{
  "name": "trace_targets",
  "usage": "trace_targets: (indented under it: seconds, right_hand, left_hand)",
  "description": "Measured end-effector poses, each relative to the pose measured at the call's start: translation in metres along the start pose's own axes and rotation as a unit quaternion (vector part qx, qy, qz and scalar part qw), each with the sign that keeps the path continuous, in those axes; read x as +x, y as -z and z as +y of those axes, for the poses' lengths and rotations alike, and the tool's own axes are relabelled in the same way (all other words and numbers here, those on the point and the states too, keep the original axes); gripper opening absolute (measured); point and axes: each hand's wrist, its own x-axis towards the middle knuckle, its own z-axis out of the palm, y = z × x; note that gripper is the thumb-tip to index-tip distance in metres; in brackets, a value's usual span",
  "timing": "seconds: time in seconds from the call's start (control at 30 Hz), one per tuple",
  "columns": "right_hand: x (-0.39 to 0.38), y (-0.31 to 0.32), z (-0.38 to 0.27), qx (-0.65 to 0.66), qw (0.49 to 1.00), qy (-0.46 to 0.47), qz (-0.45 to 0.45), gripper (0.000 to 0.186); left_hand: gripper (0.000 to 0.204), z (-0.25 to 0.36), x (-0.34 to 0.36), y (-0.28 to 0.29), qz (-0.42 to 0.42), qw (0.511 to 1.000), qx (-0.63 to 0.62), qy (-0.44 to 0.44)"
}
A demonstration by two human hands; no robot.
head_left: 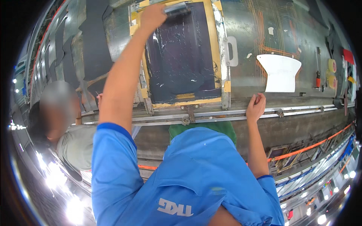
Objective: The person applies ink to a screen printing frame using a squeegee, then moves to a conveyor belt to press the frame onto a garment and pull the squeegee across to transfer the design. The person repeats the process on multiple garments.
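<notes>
On the left part of the long metal table [241,83], several dark, flat pieces [96,37] were spread over the surface. Below them, at the near edge, a co-worker [77,145] in a grey-green top leaned in, with the fingertips of one hand [99,98] just showing past the wearer's forearm; what they held was too small to tell.

Next came the wearer's left hand [153,18], stretched to the far end of a printing frame, its fingers wrapped around the left end of a squeegee [178,8]. That bar lay crosswise over the far end of the dark, wet-looking mesh [181,56]. Yellow tape [205,101] bordered the mesh inside the pale-smeared frame [225,69], and a grey loop handle [233,56] stuck out from its right side.

Further right, the right hand [256,106] was by the table's near edge, released, its fingers loosely bent; whether they touched the surface could not be told. Just beyond it lay a white flared panel [279,75]. Past that were a screwdriver [318,81] with a red-orange grip, two yellowish rolls [332,66] and a red piece [348,56].
</notes>
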Motion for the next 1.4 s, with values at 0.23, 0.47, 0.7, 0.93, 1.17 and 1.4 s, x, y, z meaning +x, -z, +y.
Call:
trace_targets:
  seconds: [0.23, 0.47, 0.7, 0.93, 1.17, 1.4]
  right_hand:
    - [0.0, -0.002, 0.003, -0.015, 1.0, -0.014, -0.002, 0.022]
    - [0.002, -0.001, 0.001, -0.004, 1.0, -0.001, 0.003, 0.022]
    - [-0.002, -0.001, 0.007, 0.021, 1.0, 0.011, 0.001, 0.023]
    - [-0.003, 0.002, 0.005, 0.054, 0.998, 0.023, 0.003, 0.026]
    - [-0.004, 0.005, 0.005, 0.095, 0.995, 0.043, 0.006, 0.024]
    - [-0.001, 0.004, 0.009, 0.092, 0.995, 0.031, -0.004, 0.024]
  left_hand:
    - [0.018, -0.001, 0.034, -0.024, 0.055, 0.995, 0.069, -0.042]
    - [0.021, 0.04, -0.043, 0.0, -0.018, 0.997, 0.069, -0.02]
    - [0.031, 0.095, -0.211, 0.003, -0.017, 0.999, 0.002, -0.05]
    - [0.027, 0.127, -0.332, -0.02, 0.06, 0.996, -0.048, -0.034]
    - [0.032, 0.136, -0.328, 0.002, 0.021, 0.997, -0.073, -0.018]
    - [0.034, 0.136, -0.323, 0.0, 0.029, 0.993, -0.117, 0.0]
